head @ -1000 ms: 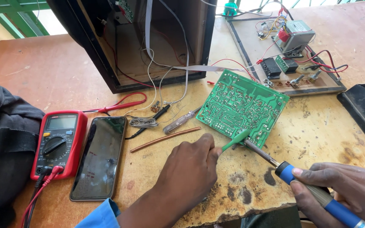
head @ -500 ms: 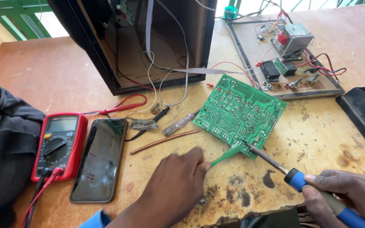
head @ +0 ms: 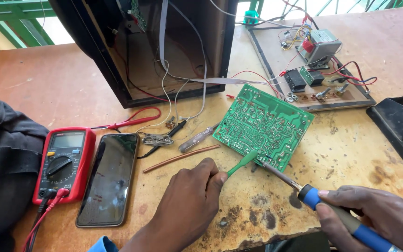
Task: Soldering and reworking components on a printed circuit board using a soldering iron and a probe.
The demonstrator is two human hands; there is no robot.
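Left hand [head: 187, 203] is pinching a green plastic tool [head: 242, 163] between thumb and fingertips, fingers curled shut around its handle end. Its flat tip is touching the near edge of the green circuit board [head: 263, 126]. Right hand [head: 374, 219] is gripping the blue-handled soldering iron [head: 323, 205] in a closed fist, with the metal tip meeting the same board edge, just beside the green tool's tip.

The board is lying solder side up on the counter [head: 341, 154], slightly rotated, at 12 o'clock from my hands. A thin copper rod [head: 181, 158] and a clear-handled screwdriver [head: 199, 137] are sitting at 9 o'clock from the board. A black phone [head: 109, 179] and a red multimeter [head: 64, 161] are lying side by side at 9 o'clock from my left hand. An open dark cabinet [head: 164, 51] with loose wires is standing at 11 o'clock from the board. A wooden panel with a transformer [head: 320, 44] is lying at 1 o'clock.
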